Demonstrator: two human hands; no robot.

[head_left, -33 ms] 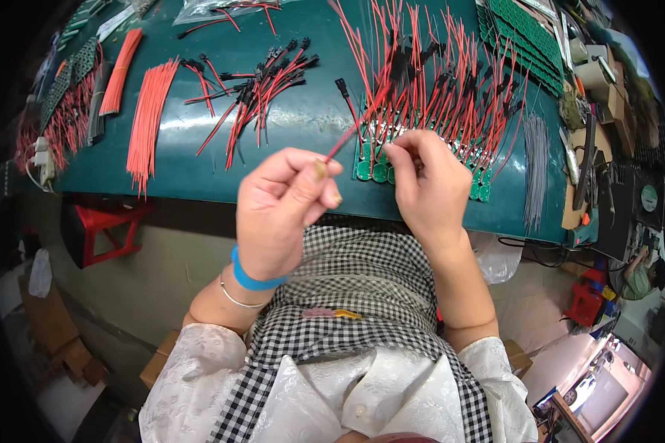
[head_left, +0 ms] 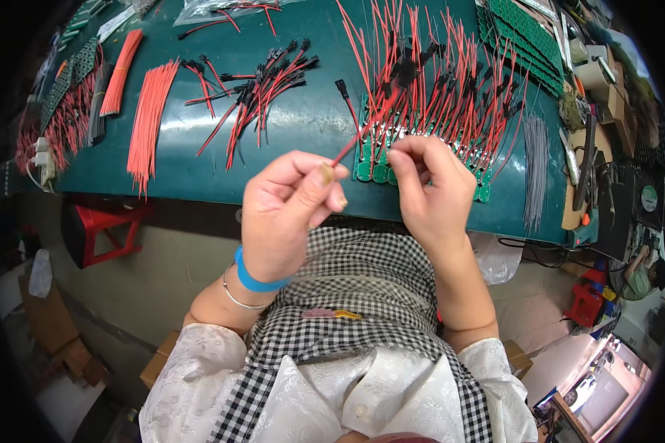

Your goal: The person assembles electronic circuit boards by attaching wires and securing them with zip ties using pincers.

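My left hand (head_left: 281, 210) is closed in a pinch on a red and black wire lead (head_left: 346, 150). The lead slants up and right, to a blurred black connector that seems to be its far end. A short gap to the right, my right hand (head_left: 437, 188) has thumb and forefinger pressed together; whatever they hold is hidden or too small to name. Just beyond both hands lies a green circuit board panel (head_left: 364, 171) with rounded sections. Many red and black leads (head_left: 451, 96) with black plugs stand up from it. One lead with a black plug (head_left: 340, 85) leans at the panel's left edge.
Loose plug leads (head_left: 262, 92) lie in a pile left of centre on the green table (head_left: 199, 181). Bundles of red wire (head_left: 151, 122) are farther left. Grey wires (head_left: 536, 170) lie at right, below stacked green boards (head_left: 521, 44). A red stool (head_left: 100, 232) stands under the table.
Both hands have shifted slightly right and toward me. The held lead has moved along with my left hand, and its upper part has swung a little to the right.
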